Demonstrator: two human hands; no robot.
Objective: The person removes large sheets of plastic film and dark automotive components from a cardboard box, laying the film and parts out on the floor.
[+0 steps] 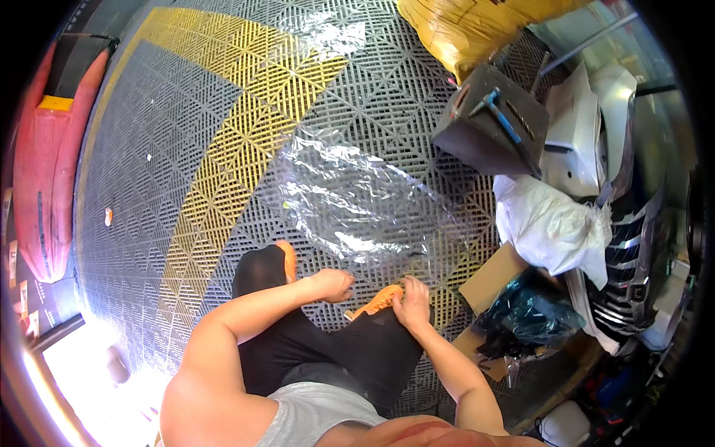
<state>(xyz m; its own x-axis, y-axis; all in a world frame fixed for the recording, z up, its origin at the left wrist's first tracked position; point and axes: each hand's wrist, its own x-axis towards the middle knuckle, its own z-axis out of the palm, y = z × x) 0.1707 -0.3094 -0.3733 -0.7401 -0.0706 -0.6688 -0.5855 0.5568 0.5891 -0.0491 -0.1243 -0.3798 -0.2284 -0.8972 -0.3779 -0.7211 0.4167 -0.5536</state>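
My left hand (333, 285) is loosely curled above the grated floor, between my knees. Nothing shows in it, though its palm side is hidden. My right hand (412, 300) rests at my right knee, fingers somewhat spread, close beside an orange shoe (382, 300). Just beyond both hands, a crumpled sheet of clear plastic film (357, 195) lies spread over the floor tiles. The other orange shoe (287, 261) shows past my left knee.
A dark box (486, 148) carries a blue-handled tool (504, 122). To its right stand silvery car body panels (575, 134), a white woven sack (547, 223) and a car grille (625, 268). Cardboard (491, 276) lies nearer me; a yellow bag (475, 28) is farther off. More film (332, 33) lies ahead.
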